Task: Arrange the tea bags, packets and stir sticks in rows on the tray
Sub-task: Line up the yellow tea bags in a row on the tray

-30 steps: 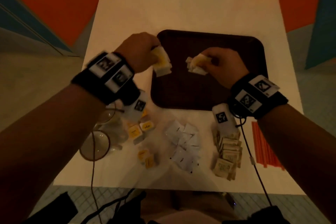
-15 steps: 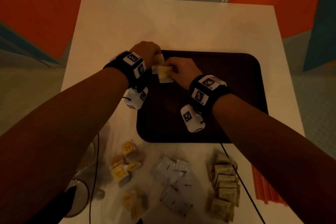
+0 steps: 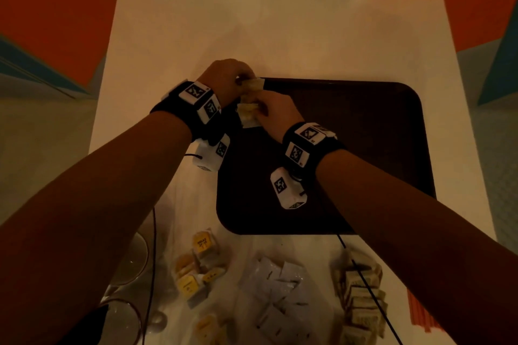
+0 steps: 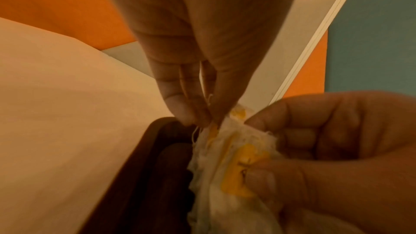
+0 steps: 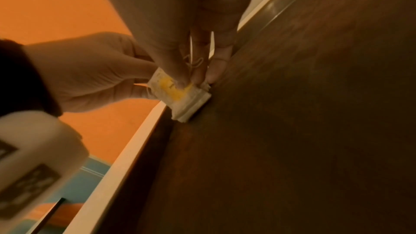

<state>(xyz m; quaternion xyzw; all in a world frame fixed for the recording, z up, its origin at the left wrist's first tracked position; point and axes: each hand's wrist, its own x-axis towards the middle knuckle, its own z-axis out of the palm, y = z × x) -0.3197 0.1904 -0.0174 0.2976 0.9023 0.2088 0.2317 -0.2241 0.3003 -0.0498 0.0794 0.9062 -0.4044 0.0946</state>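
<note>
At the lower left of the head view a glass point(image 3: 123, 260) stands beside a loose heap of yellow-tagged tea bags point(image 3: 200, 260), with a scatter of white packets point(image 3: 280, 297) in the lower middle, a stack of tan packets point(image 3: 361, 300) to their right and red stir sticks point(image 3: 417, 314) at the lower right edge; all of these wait on the white table point(image 3: 280, 36), so the sorting looks barely begun. Up in the middle of the frame, the left hand point(image 3: 227, 78) sits over the upper left corner of the dark tray point(image 3: 364, 148), its fingers closed in a narrow pinch on one tea bag point(image 3: 253, 83). Just right of it and a little lower, the right hand point(image 3: 276, 113) pinches a small bundle of tea bags point(image 3: 246, 115) against the tray floor. Starting in that corner probably gives the first row an edge to line up against. The left wrist view shows what the head view cannot: the left fingertips point(image 4: 186, 113) gripping right at the tray point(image 4: 139, 166) rim, a thin string trailing from the pinch, and the yellow tags of the bundle point(image 4: 236, 166) held by the right thumb. The right wrist view shows instead that the folded bundle point(image 5: 180, 95) touches the tray point(image 5: 292, 131) floor close by the rim, pressed down by the right fingertips point(image 5: 180, 77).
</note>
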